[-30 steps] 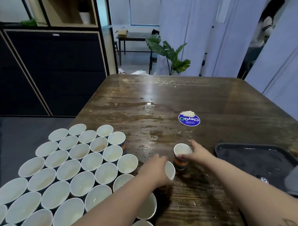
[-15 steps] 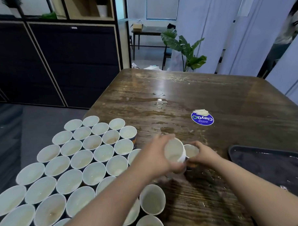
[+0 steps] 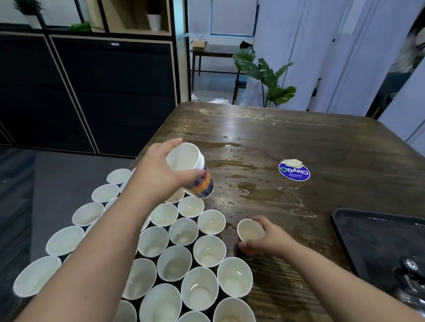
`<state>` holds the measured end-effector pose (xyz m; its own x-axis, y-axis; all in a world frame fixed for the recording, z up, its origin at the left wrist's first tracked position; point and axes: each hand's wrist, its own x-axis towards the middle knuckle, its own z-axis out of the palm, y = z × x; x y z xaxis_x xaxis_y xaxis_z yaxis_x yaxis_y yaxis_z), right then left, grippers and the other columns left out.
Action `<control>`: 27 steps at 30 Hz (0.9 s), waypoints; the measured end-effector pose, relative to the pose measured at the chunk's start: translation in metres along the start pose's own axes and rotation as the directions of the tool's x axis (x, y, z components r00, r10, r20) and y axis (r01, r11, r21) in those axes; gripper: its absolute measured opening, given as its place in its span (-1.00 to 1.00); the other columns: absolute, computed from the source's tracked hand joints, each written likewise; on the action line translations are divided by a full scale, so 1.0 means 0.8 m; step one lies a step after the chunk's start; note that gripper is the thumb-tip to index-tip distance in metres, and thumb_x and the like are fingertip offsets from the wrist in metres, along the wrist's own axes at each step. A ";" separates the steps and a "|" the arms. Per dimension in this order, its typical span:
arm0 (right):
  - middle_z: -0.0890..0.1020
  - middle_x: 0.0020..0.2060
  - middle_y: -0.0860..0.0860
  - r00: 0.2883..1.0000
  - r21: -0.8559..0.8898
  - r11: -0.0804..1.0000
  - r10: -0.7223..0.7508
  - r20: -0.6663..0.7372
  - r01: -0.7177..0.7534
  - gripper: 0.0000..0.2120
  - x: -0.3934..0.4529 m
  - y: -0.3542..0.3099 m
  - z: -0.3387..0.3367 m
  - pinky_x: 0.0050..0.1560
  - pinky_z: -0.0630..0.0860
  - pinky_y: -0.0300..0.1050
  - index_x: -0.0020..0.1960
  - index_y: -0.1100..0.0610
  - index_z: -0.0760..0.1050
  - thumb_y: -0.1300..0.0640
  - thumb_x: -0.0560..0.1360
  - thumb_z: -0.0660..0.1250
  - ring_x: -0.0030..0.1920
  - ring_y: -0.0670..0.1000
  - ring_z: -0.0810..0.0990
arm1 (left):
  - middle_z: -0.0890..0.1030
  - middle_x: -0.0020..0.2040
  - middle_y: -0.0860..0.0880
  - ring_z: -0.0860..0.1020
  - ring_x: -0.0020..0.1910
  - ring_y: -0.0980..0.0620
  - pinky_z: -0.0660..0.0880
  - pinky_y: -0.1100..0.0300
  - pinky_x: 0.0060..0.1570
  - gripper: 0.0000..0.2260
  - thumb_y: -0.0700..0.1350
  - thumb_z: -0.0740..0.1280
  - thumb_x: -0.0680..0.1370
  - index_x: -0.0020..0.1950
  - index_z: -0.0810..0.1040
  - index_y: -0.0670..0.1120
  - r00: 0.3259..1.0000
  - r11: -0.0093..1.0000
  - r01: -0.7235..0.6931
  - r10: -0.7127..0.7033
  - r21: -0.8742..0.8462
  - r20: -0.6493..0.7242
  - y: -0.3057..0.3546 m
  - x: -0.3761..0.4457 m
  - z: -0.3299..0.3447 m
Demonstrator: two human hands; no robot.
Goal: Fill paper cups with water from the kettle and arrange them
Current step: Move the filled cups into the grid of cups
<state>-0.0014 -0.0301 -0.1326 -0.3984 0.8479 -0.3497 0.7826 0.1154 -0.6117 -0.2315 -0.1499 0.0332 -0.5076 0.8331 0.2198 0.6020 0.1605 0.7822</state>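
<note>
- On the wet wooden table [image 3: 302,138], left half: a tight cluster of open paper cups [image 3: 182,231], rims touching, most with a little water at the bottom.
- Left hand [image 3: 159,177] is raised above the far edge of the cluster – fingers and thumb curled round a stack of nested cups [image 3: 192,171], several rims showing. Stack is tilted, mouth toward the camera, orange-and-blue print on its side.
- Right hand [image 3: 267,238] is low on the table, just right of the cluster, fingers wrapped round a single cup [image 3: 250,230]. Cup is upright, base on or near the tabletop – cannot tell which, since the hand hides it.
- Single cup stands apart from the nearest cluster cup by a small gap.
- Puddles and streaks of water run across the table centre, beyond the hands.
- Round blue sticker [image 3: 294,171] lies flat further out, a pale scrap at its far edge.
- Dark tray [image 3: 378,241] sits at the right edge, wet; a shiny metal object at its near corner is too blurred to identify.
</note>
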 end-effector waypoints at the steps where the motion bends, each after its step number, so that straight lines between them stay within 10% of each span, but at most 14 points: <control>1: 0.55 0.13 -0.01 1.000 0.025 1.000 -0.005 0.011 0.005 -0.25 -0.003 -0.002 0.005 0.01 0.48 -0.20 0.36 -0.07 0.30 -0.09 0.27 0.56 0.06 0.00 0.54 | 0.38 0.23 0.15 0.38 0.24 0.13 0.38 0.13 0.22 -0.31 0.09 0.57 0.30 0.38 0.41 0.16 1.000 1.000 0.000 0.000 -0.006 -0.009 -0.004 -0.001 -0.004; 10: 0.61 0.03 0.01 1.000 0.258 0.966 0.009 0.019 -0.014 -0.64 -0.021 -0.012 0.039 -0.30 0.50 -0.30 0.29 -0.05 0.36 -0.15 0.55 0.25 -0.21 -0.05 0.58 | 0.39 0.35 0.08 0.38 0.31 0.08 0.36 0.15 0.19 -0.32 0.08 0.57 0.30 0.38 0.42 0.14 1.000 0.999 0.019 -0.019 -0.036 0.005 -0.023 -0.007 -0.022; 24: 0.39 0.41 0.04 0.994 0.350 0.931 0.114 -0.004 -0.105 -0.40 -0.029 -0.026 0.039 0.42 0.23 0.01 0.48 -0.01 0.24 -0.30 0.57 -0.08 0.40 0.10 0.35 | 0.37 0.31 0.15 0.34 0.20 0.17 0.31 0.20 0.11 -0.31 0.09 0.56 0.31 0.40 0.39 0.16 0.996 1.000 0.003 -0.002 -0.012 0.093 -0.025 -0.018 -0.021; 27: 0.43 0.34 0.03 0.975 0.441 0.897 0.122 -0.184 -0.029 -0.52 -0.046 -0.038 0.027 0.29 0.28 -0.07 0.42 0.05 0.30 -0.18 0.62 -0.02 0.32 0.08 0.39 | 0.41 0.31 0.14 0.38 0.23 0.18 0.35 0.20 0.15 -0.26 0.07 0.57 0.29 0.41 0.35 0.21 0.989 0.997 -0.026 0.036 -0.068 0.144 -0.017 -0.020 -0.007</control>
<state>-0.0211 -0.0762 -0.1161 -0.2049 0.9364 -0.2851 0.5027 -0.1493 -0.8515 -0.2347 -0.1687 0.0226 -0.3919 0.9058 0.1613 0.5714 0.1023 0.8143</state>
